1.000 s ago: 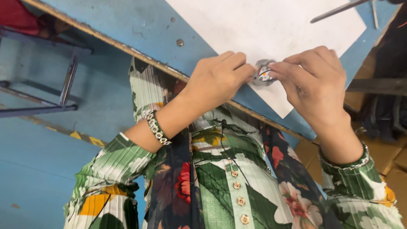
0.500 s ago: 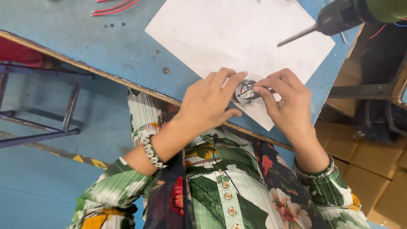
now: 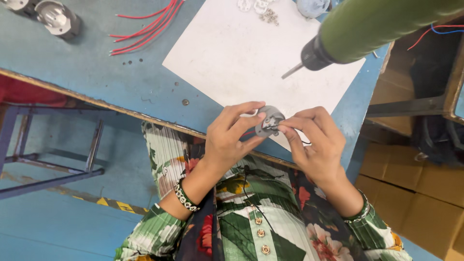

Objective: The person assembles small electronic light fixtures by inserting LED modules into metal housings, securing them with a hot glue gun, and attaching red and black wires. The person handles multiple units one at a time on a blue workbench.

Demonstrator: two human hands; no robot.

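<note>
Fingers of both hands covered much of the small grey motor (image 3: 268, 121), and the green screwdriver (image 3: 377, 29) above them ran off-frame.

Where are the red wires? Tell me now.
In the head view the red wires lie on the blue table, upper left, between a round metal part and the white sheet, well above the left hand.

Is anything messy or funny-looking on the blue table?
A little. The red wires lie splayed in a loose bunch, and small screws are scattered on the white sheet. Nothing looks broken; both hands, left hand and right hand, hold the small round grey part.
</note>
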